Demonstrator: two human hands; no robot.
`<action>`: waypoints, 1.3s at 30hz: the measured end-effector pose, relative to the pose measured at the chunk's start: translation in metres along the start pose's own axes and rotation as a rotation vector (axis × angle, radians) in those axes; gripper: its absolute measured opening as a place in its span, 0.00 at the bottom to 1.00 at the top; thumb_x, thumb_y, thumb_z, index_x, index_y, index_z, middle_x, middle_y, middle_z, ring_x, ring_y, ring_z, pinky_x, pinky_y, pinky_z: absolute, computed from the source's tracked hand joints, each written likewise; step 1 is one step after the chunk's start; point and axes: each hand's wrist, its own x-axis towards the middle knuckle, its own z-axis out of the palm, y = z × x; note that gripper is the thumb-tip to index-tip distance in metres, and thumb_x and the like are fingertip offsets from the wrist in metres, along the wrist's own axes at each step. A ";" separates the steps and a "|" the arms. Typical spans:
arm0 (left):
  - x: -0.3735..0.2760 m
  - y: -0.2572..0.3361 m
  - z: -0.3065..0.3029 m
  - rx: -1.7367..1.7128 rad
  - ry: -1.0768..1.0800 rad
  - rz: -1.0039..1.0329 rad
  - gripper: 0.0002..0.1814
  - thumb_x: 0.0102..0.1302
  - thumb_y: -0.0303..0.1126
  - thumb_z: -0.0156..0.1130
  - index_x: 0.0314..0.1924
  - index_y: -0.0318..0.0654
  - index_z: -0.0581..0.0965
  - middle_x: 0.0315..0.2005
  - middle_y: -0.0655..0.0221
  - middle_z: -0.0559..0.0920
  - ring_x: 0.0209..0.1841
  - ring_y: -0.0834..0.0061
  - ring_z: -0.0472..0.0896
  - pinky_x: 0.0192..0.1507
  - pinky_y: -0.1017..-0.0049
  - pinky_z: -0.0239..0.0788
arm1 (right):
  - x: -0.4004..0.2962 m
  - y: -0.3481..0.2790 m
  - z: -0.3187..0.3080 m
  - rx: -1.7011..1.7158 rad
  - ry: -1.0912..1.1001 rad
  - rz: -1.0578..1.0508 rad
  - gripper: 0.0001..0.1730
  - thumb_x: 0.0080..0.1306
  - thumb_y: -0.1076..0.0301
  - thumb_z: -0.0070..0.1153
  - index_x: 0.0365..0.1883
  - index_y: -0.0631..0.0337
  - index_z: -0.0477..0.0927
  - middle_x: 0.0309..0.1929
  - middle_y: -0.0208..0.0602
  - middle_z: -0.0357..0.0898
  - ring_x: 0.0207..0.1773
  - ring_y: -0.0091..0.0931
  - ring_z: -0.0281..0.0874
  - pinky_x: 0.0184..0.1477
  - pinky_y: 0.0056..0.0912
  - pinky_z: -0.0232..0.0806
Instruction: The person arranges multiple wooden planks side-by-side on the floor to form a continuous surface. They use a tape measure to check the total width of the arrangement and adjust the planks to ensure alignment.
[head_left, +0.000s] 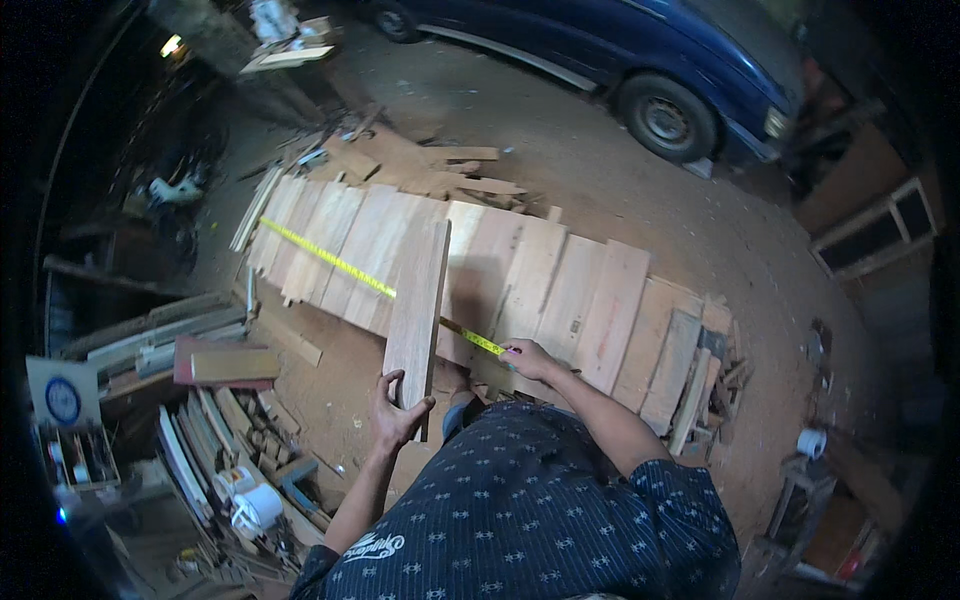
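My left hand (397, 412) grips the near end of a wooden plank (418, 300), thumb on one edge and fingers on the other. The plank is held raised over a row of boards (360, 217) laid side by side on the ground. In my right hand (529, 360) is the near end of a yellow tape measure (330, 259). Its blade stretches across the boards to the far left of the row, and the plank hides a short stretch of it. Whether the fingers hold the tape's case or only the blade, I cannot tell.
A dark blue vehicle (667, 112) is parked beyond the boards. Offcuts (480, 184) lie along the row's far side. To the left are stacked wood strips (217, 420), a white bucket (257, 506) and a box of small items (82, 457). A wooden stand (802, 495) is at right.
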 end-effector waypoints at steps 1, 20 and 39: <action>-0.004 0.013 -0.005 -0.008 0.023 -0.053 0.42 0.44 0.43 0.81 0.59 0.36 0.73 0.48 0.52 0.79 0.45 0.62 0.82 0.48 0.63 0.76 | 0.002 0.000 0.008 0.103 0.006 -0.011 0.26 0.65 0.52 0.61 0.54 0.61 0.84 0.44 0.45 0.87 0.47 0.32 0.83 0.53 0.36 0.72; -0.018 -0.013 -0.033 0.048 0.221 -0.084 0.44 0.42 0.46 0.82 0.59 0.37 0.75 0.67 0.37 0.68 0.71 0.45 0.66 0.71 0.53 0.60 | 0.011 0.001 0.022 -0.315 0.173 0.063 0.38 0.63 0.54 0.62 0.70 0.59 0.69 0.56 0.58 0.80 0.59 0.47 0.79 0.62 0.45 0.71; 0.038 0.099 0.045 -0.953 -0.676 -0.270 0.46 0.66 0.65 0.55 0.69 0.33 0.67 0.57 0.54 0.79 0.54 0.58 0.82 0.57 0.59 0.75 | -0.002 -0.099 0.011 1.113 0.096 0.105 0.44 0.72 0.35 0.53 0.70 0.65 0.68 0.61 0.50 0.76 0.58 0.34 0.79 0.57 0.46 0.74</action>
